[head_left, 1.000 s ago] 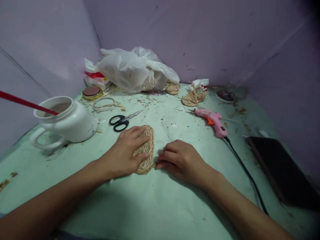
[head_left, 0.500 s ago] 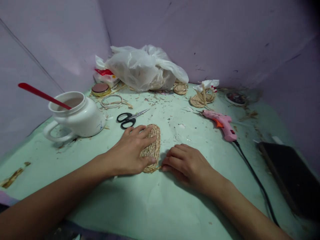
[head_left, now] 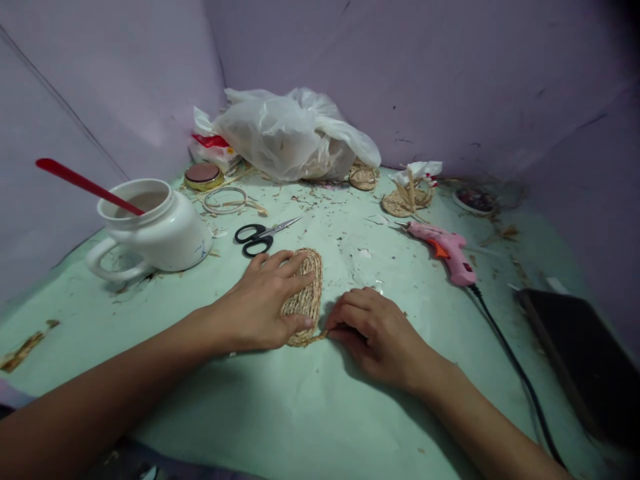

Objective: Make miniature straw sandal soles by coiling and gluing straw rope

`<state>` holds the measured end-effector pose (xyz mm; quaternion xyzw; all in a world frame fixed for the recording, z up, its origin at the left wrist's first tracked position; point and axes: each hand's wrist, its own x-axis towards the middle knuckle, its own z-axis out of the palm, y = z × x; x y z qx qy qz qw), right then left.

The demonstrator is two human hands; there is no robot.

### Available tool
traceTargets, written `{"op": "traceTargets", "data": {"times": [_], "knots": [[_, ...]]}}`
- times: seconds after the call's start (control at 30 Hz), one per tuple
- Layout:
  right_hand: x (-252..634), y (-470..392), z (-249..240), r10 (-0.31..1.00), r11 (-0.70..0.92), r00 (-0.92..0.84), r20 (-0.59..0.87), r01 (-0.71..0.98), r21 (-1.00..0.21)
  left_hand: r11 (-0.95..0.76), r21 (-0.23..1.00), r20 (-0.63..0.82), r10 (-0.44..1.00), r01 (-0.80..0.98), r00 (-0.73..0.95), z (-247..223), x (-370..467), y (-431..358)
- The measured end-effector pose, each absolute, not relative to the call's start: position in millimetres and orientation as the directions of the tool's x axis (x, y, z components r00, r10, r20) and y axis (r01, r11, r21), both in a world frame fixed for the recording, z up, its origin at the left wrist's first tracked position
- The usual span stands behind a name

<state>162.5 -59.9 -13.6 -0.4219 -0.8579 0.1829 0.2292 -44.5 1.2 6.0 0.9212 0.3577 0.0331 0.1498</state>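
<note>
Under my left hand [head_left: 273, 300] lies an oblong coil of braided straw [head_left: 311, 287], flat on the green table cover. The fingers of that hand are spread over its left side and hide part of it. From the coil's lower right corner a short straw cord end [head_left: 319, 337] sticks out. My right hand [head_left: 373, 333] pinches this end between thumb and fingertips, beside the coil. Black-handled scissors [head_left: 265, 237] rest just beyond my left fingers, their blades slightly apart.
At left stands a white mug [head_left: 173, 230] with a red stick [head_left: 90, 187]. A pink glue gun [head_left: 445, 250] with a black cord lies at right, near a dark phone-like slab [head_left: 575, 353]. Behind are a plastic bag [head_left: 295, 137], a metal ring [head_left: 225, 200] and small woven straw pieces [head_left: 397, 203].
My right hand has shifted slightly to the right, and more of the straw cord end now shows between it and the coil. My left hand stays flat on the coil.
</note>
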Motion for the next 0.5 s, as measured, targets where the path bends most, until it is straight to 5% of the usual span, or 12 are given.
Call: {"op": "traceTargets", "data": {"times": [0.5], "knots": [[160.0, -56.4, -15.5, 0.853, 0.501, -0.461, 0.245, 0.59, -0.634, -0.7, 0.322, -0.027, 0.667, 0.638, 0.745, 4.1, -45.4, 1.1]]}}
